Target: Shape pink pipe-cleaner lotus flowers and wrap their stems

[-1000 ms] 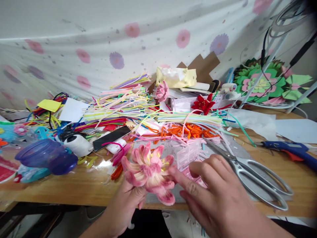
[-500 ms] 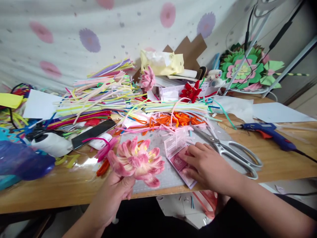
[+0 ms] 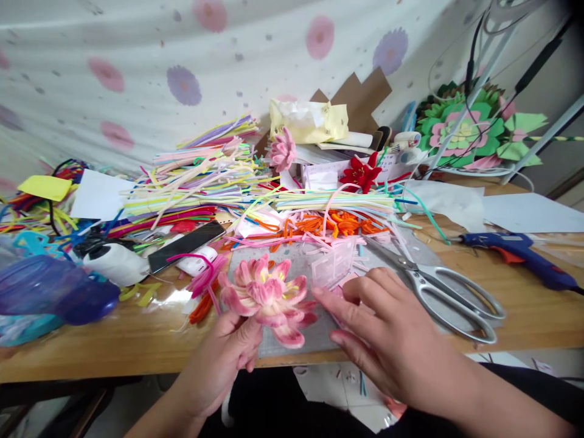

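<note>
My left hand (image 3: 235,350) is closed under a pink pipe-cleaner flower (image 3: 269,298), a many-petalled bloom with cream areas and yellow stamens. It faces up above the table's front edge. Just right of the petals is my right hand (image 3: 387,328), its index finger and thumb apart with nothing seen between them. Behind that hand stands the raised clear lid of a small powder case (image 3: 333,264); the hand hides most of the case's base. Large silver scissors (image 3: 449,298) lie beside the right hand on the grey mat (image 3: 274,350).
A blue glue gun (image 3: 515,249) lies at the right. Heaped pipe cleaners (image 3: 201,182) fill the back, with a red flower (image 3: 362,173) and a pink flower (image 3: 283,150) among them. A black phone (image 3: 187,246) and a purple-blue plastic item (image 3: 59,289) are at the left.
My right hand has lifted off the powder case and come closer to the flower, fingers now apart. The left hand still holds the flower. The whole view has shifted slightly.
</note>
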### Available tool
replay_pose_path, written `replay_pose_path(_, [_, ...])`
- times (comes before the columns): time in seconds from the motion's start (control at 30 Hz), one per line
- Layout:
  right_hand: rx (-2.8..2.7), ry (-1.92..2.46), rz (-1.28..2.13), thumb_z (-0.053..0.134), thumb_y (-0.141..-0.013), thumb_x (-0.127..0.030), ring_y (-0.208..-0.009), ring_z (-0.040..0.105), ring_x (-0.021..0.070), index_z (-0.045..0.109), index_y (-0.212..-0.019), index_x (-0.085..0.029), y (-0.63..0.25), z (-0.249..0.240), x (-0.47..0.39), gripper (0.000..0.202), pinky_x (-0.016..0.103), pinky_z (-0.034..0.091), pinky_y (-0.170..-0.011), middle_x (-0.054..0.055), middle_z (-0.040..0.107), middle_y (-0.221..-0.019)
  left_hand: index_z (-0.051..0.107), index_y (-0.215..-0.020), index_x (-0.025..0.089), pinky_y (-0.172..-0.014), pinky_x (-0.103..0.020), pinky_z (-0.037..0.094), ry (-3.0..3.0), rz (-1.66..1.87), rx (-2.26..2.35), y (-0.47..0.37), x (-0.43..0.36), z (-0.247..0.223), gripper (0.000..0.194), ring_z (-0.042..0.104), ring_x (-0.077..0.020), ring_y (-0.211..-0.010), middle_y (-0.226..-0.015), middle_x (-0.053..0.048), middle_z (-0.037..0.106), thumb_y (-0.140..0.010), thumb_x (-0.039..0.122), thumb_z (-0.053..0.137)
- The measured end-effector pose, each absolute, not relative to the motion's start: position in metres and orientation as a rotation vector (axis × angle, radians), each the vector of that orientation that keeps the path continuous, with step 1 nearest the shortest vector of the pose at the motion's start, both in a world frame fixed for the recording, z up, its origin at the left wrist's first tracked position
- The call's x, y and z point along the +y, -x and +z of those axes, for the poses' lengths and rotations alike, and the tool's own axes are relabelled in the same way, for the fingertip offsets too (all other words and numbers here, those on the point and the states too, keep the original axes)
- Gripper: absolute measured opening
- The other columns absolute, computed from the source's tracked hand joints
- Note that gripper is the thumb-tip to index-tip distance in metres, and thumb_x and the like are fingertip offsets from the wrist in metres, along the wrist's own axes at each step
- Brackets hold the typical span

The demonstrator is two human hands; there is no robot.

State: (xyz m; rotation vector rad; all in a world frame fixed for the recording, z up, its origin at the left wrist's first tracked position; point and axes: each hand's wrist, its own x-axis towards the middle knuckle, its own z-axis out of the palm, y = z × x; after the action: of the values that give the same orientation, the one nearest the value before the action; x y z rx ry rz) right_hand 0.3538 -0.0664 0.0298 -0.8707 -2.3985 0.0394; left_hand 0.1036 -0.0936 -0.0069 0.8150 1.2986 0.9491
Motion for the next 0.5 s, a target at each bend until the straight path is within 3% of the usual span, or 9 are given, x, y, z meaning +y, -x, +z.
replay_pose_path(0.27, [-2.474,0.821,-0.205,0.049,-0.091,-0.017,-0.078,0.044,0.0238,0.049,-0.134,-0.021,-0.337,0.028,-0.066,0.043,0.042,0.036,-0.071,0.007,0.058,-0.093,0.043,-0.069,0.020,-0.043,-0.019,0.033,-0.827,0.941,1.286,-0.107,-0.091,-0.008,0.052,0.023,-0.0055,-0.042,-0.044,0.011,0.029,-0.063,0.064,0.069])
replay_pose_path(0.5, [-2.486,0.855,-0.207,0.050,-0.090,-0.018,-0.079,0.044,0.0240,0.051,-0.132,-0.026,-0.339,0.030,-0.065,0.043,0.042,0.035,-0.072,0.007,0.057,-0.092,0.046,-0.071,0.019,-0.044,-0.020,0.034,-0.842,0.926,1.323,-0.106,-0.090,-0.006,0.053,0.024,-0.0055,-0.042,-0.045,0.011,0.030,-0.061,0.065,0.070])
